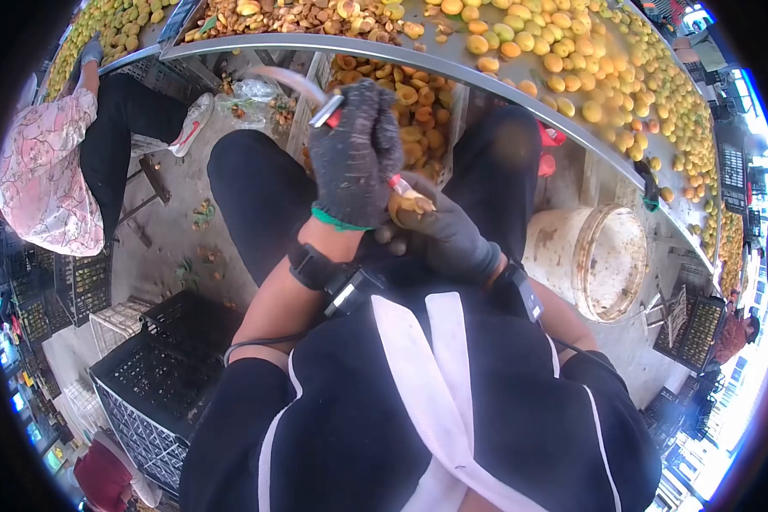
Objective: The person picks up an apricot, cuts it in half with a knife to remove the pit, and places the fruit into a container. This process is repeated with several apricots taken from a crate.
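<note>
My left hand (354, 158), in a dark knit glove with a green cuff, is closed around a red-handled knife (297, 83). Its curved blade sticks out up and to the left, beyond a metal collar. A red end with a pale tip shows below the fist, against an orange-brown piece of apricot (410, 207). Gripping that fruit is my right hand (444, 232), in a dark grey glove, close beside the left. Between my knees stands a crate of halved apricots (414, 107), partly hidden behind my left hand.
A metal-edged table (333, 44) ahead bears whole apricots (563, 51) and a pile of brownish pieces (307, 21). A dirty white bucket (602, 260) lies at right, a black crate (171, 363) at left. Another person in a floral top (47, 175) sits at left.
</note>
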Tool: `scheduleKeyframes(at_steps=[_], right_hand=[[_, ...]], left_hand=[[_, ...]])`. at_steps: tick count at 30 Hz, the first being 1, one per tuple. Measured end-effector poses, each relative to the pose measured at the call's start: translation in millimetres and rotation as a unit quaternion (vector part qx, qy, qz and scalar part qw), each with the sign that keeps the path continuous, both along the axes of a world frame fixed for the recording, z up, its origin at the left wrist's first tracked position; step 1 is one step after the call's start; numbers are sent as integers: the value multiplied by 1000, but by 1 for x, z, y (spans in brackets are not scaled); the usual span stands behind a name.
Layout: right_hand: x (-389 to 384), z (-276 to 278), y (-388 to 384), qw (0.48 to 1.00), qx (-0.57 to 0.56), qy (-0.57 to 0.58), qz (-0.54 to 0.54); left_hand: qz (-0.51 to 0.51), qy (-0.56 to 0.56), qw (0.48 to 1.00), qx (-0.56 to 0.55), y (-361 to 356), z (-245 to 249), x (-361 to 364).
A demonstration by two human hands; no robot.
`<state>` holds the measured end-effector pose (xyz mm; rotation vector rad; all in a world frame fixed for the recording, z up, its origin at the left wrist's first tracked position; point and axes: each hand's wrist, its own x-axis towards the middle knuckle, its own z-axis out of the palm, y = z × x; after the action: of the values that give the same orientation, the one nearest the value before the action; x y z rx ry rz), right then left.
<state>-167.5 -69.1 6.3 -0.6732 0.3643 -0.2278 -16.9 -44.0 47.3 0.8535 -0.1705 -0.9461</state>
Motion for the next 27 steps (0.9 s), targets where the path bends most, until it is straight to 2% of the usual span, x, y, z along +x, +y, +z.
scheduleKeyframes(at_steps=[2,4,6,8,9,11,12,14,15,16,19,22,26,27], right_hand=[[7,2,-7,992,92,-74,32],[8,1,-22,995,63,-56,48],[21,11,-41,997,41,-34,61],[50,35,-71,995,-48,82,-7],[67,37,-91,994,-69,75,-25],[101,38,-137,963,-223,151,-8],[113,37,-153,963,-226,149,-8],[132,29,-173,982,-53,174,-56],[133,28,-168,985,-29,151,-76],[130,22,-163,985,-32,152,-73],[110,2,-143,998,40,39,11],[90,-11,-120,993,102,56,20],[69,-35,-95,985,56,160,-20],[65,-52,-94,984,99,147,-24]], left_hand=[[0,-10,999,-31,6,8,14],[27,26,993,-114,9,17,35],[45,20,992,-117,19,24,50],[64,22,991,-111,26,25,60],[83,9,992,-97,28,22,63],[108,-1,992,-68,30,22,63],[108,-2,992,-71,32,22,60],[105,-13,994,-20,38,20,60],[108,-13,994,-24,41,18,62],[108,-10,994,-22,45,16,63],[113,0,994,-10,47,8,68],[102,9,995,2,50,-1,71],[83,15,996,-14,50,-4,71],[82,15,996,-15,51,-5,72]])
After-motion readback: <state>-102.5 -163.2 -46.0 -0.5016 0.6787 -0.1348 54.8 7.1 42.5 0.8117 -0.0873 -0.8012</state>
